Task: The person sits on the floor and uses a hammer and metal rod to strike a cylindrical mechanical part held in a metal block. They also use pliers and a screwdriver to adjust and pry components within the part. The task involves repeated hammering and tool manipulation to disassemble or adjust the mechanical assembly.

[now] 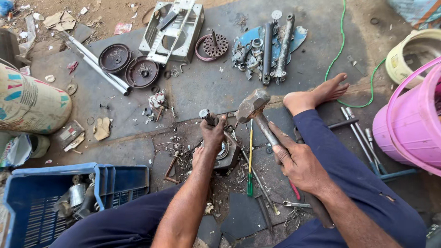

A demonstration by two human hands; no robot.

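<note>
My left hand [212,136] is closed around a short dark metal punch [206,115], held upright over a round metal part [223,151] on the floor. My right hand [296,161] grips the wooden handle of a heavy steel hammer [252,104], whose head hangs just right of the punch's top, a small gap between them. A screwdriver with a yellow shaft and green handle [250,160] lies on the floor between my hands.
A blue plastic crate [34,193] with metal parts sits at the lower left. A pink bucket [409,124] stands at the right beside long socket wrenches [360,133]. Metal discs [141,72], tubes [275,46] and a frame [172,30] lie farther out. My bare foot [317,95] rests right of the hammer.
</note>
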